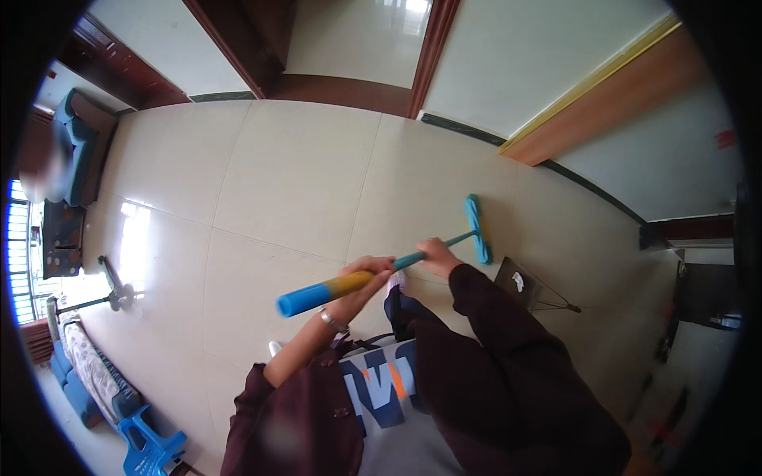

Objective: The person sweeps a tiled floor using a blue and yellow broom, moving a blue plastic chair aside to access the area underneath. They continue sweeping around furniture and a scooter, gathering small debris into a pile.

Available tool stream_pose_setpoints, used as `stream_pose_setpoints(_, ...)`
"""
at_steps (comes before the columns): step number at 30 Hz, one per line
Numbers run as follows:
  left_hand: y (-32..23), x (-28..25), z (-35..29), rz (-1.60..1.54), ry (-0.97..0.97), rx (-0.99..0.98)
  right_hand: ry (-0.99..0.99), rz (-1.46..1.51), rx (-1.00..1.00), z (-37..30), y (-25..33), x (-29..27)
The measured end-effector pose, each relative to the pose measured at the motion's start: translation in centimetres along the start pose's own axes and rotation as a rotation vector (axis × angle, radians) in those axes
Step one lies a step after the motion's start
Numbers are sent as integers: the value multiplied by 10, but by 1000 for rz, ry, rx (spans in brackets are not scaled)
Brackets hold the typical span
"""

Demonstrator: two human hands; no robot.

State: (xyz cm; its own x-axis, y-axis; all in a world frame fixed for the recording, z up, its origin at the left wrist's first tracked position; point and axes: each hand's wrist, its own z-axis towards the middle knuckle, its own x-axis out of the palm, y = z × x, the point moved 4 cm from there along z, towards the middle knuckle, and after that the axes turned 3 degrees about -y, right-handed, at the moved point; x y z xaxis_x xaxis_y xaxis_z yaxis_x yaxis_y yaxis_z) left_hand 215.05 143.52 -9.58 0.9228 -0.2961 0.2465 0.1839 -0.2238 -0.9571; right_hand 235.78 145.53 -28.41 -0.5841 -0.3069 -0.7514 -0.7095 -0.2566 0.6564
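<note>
Mop handle (409, 260) slants away from us, blue-&-yellow end nearest. Our L grip (371, 274) is closed round it by the yellow part; our R grip (436, 258) is wrapped round the teal part, nearer the mop head (479, 230), which is down at the tile floor (286, 174). Near it, R side: dustpan (533, 292) w/ white scrap. Farther L, blue plastic stool (147, 444); up top, brown-framed doorway (341, 91).

Pale glossy tiled floor (286, 166), white walls (540, 55), dark baseboard (464, 127). Reddish-brown wooden door frame (432, 59) up top. Left side: bright barred window (17, 238), blue sofa (77, 151), blue plastic chair (143, 448) lower down; white glare (135, 226) on tiles.
</note>
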Motion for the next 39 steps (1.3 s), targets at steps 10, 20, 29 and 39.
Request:
stream_pose_setpoints(10,-156,-57,4,157,-252,521,61,511,-239,145,198,18)
stream_pose_setpoints(20,-90,-59,54,115,-129,336,35,89,-192,142,65,-20)
stream_pose_setpoints(29,-112,-146,14,120,-488,357,12,238,-417,206,152,96)
stream_pose_setpoints(39,-196,-137,23,154,-251,749,114,333,-415,234,242,1)
